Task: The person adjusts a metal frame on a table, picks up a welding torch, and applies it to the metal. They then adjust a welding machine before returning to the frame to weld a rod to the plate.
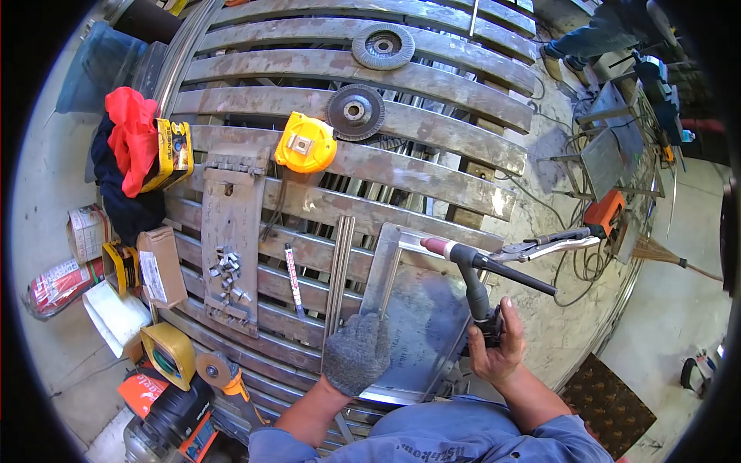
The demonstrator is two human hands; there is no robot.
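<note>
My right hand [498, 347] is closed around the lower handle of a TIG welding torch [472, 285]. Its pink cup points left and its long black back cap points right. My left hand [357, 353], in a dark grey knitted glove, rests with curled fingers at the left edge of a shallow metal panel with a raised rim [417, 332]. What those fingers hold, if anything, I cannot make out. Just left of the glove lie several narrow metal strips [340, 266]. Locking pliers [544, 245] sit at the panel's far right corner, partly behind the torch.
On the slatted metal bench [432, 150] lie a yellow tape measure [306, 144], two flap discs [384, 46], a marker [294, 279] and small metal pieces [228, 270] on a plate. An angle grinder [231, 378] is at lower left. A person [598, 38] stands far right.
</note>
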